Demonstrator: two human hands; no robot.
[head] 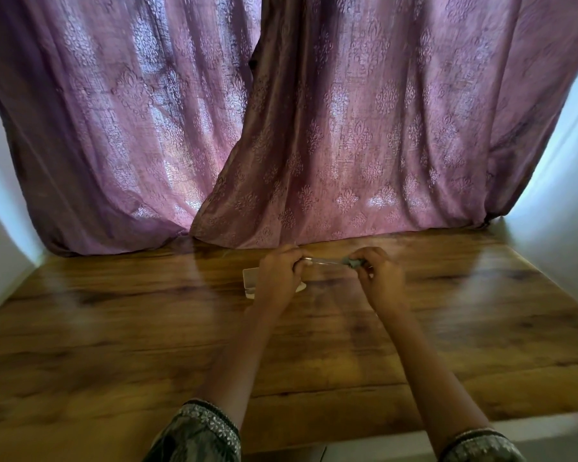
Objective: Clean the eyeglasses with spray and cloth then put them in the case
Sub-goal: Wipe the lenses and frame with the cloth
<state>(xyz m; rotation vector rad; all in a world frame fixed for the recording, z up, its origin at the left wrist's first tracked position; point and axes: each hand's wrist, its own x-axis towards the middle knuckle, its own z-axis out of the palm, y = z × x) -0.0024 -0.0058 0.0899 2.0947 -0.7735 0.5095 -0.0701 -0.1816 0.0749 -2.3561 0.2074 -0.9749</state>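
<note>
Both hands, left hand (278, 269) and right hand (377, 271), had fingers closed on the eyeglasses (327, 260) (cloth (353, 262) bunched rightward) near the desk's (481, 328) far edge; hard rubbing could bend the frame.

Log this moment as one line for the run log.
step: wiping | left hand: holds eyeglasses | right hand: rubs grey cloth on them | case: on table, under left hand
</note>
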